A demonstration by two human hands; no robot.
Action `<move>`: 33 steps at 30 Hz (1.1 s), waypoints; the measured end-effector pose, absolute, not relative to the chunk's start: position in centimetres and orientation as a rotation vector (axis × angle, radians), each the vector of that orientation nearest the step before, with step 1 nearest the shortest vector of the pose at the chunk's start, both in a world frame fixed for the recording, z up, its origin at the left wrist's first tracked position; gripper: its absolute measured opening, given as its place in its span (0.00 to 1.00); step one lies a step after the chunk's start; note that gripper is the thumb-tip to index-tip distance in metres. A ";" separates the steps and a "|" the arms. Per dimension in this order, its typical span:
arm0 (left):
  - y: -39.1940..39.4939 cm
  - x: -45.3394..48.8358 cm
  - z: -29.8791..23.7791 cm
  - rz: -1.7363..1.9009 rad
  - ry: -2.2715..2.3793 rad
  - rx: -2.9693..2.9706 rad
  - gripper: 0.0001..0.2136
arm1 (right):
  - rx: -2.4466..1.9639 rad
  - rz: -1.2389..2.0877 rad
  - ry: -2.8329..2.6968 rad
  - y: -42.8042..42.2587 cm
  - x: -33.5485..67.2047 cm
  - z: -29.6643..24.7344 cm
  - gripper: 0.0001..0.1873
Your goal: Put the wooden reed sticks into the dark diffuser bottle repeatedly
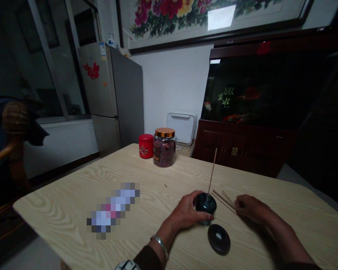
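My left hand (183,214) is wrapped round a small dark glass bottle (206,204), which stands on the table in front of me. One thin stick (213,170) rises from the bottle's neck, leaning slightly right. To the right, my right hand (252,207) is closed on several thin brown sticks (224,199), whose free ends point left toward the bottle. A dark rounded ring-like piece (222,247) with a pale centre lies just below the bottle, near my left fingertips. Its exact kind cannot be made out.
On the light wood table (81,180) lies a blurred-out oblong item (115,208) at left. A short brown fragment (166,185) lies mid-table. At the far edge stand a red canister (145,146) and a copper-lidded glass jar (165,152). Behind are a fridge (126,93) and an aquarium (250,90).
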State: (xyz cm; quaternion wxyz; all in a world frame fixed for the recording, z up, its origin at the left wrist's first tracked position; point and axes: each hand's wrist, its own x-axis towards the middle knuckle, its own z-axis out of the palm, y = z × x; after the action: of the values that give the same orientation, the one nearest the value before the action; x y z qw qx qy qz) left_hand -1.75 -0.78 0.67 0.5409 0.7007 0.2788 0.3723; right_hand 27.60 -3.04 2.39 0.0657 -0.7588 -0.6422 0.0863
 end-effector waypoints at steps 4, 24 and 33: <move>-0.9 -1.8 1.0 0.881 0.661 1.668 0.32 | -2.145 0.396 -2.005 -3.0 27.6 2.7 0.02; -0.7 -1.8 0.7 0.882 0.653 1.685 0.33 | -1.060 0.460 -0.880 -6.3 20.2 13.7 0.17; -0.9 -1.9 1.3 0.862 0.640 1.652 0.33 | -1.211 0.360 -1.207 -5.9 17.7 12.8 0.15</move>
State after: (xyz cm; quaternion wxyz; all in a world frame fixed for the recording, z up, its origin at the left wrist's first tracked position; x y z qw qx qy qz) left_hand -1.90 -0.94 1.26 0.5526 0.6988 0.2707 0.3646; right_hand 17.71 -5.94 12.82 0.6420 -0.5315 -0.5295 0.1582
